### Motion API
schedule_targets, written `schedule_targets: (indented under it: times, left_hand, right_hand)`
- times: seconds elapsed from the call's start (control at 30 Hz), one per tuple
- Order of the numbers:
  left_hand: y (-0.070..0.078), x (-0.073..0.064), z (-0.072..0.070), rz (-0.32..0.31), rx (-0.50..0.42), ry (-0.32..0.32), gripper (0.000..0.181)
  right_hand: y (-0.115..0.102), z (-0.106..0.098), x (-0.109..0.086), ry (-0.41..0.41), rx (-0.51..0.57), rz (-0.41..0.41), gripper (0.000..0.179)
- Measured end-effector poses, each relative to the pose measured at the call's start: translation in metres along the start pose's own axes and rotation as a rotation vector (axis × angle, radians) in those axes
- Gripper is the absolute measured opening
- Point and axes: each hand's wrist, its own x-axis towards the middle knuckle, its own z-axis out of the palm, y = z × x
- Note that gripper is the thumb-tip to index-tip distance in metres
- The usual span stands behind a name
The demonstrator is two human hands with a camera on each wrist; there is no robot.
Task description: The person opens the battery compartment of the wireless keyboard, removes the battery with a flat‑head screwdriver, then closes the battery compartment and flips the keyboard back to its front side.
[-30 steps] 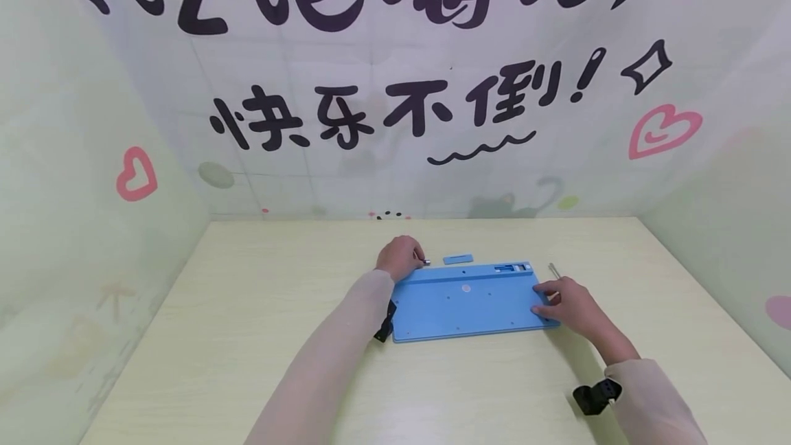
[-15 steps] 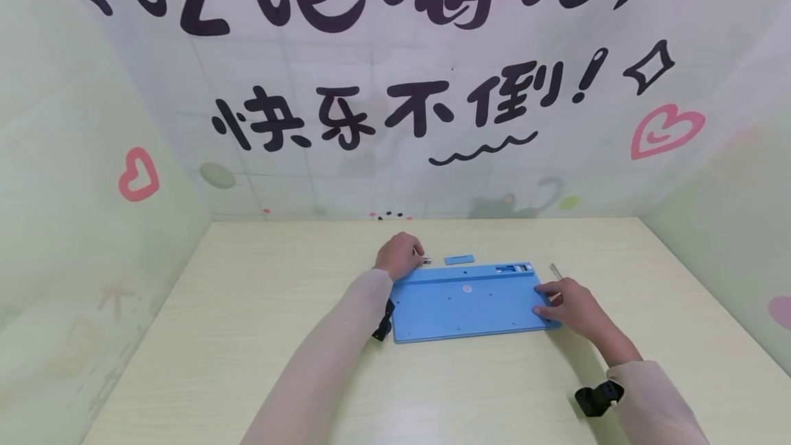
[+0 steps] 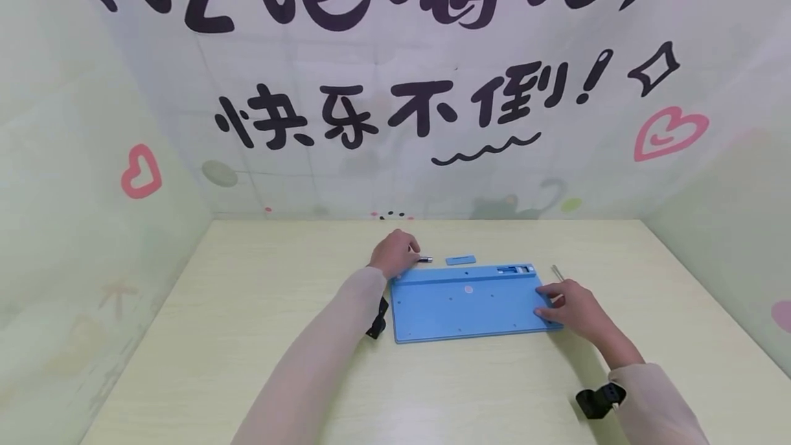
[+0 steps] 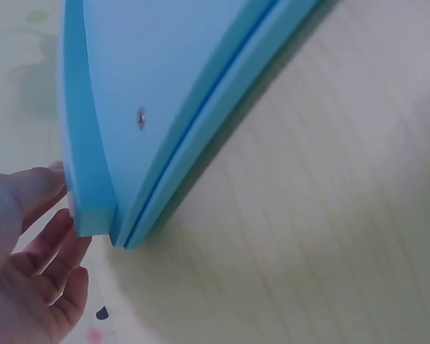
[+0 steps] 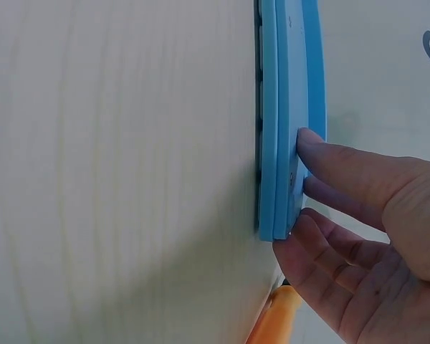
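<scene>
A light-blue keyboard point(image 3: 469, 311) lies face down, its battery compartment point(image 3: 516, 269) uncovered at the back right. Just past its back left corner is my left hand point(image 3: 393, 253), fingers loosely bent. Beside those fingertips lies a small dark-and-silver battery point(image 3: 426, 259). In the left wrist view, the keyboard's raised ridge point(image 4: 86, 143) partly hides the left fingertips; thumb and forefinger are apart. My right hand point(image 3: 576, 304) grips the keyboard's right edge. The right wrist view shows that thumb point(image 5: 312, 137) on the upturned underside and fingers at the corner.
The blue battery cover point(image 3: 461, 259) lies behind the keyboard. A screwdriver lies by the right hand, its metal shaft point(image 3: 557, 272) pointing away and its orange handle point(image 5: 276, 315) partly hidden. A printed cloth backdrop point(image 3: 371, 184) borders the pale table point(image 3: 296, 246).
My left hand has drawn slightly left and back, so more of the battery shows beside its fingertips. The battery, keyboard and right hand have stayed in place; the head view has shifted slightly.
</scene>
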Motion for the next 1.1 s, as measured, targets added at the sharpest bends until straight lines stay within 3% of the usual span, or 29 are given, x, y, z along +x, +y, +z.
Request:
schedule_targets:
  times: [0.4,0.67,0.93,1.1]
  left_hand:
    - [0.003,-0.028,-0.005,0.039,0.031,-0.028,0.013]
    - [0.003,-0.043,0.006,0.008,-0.014,0.026,0.020]
    - [0.000,-0.047,0.011,-0.051,-0.190,0.060,0.020]
    - [-0.001,-0.047,0.013,-0.065,-0.221,0.062,0.019]
  right_hand:
    - [0.003,0.002,0.001,0.000,-0.005,-0.006,0.046]
    - [0.001,0.001,0.001,-0.002,-0.003,-0.028,0.046]
    - [-0.004,-0.003,0.005,-0.021,-0.010,-0.030,0.045]
    - [-0.009,-0.007,0.012,-0.019,-0.023,-0.040,0.042]
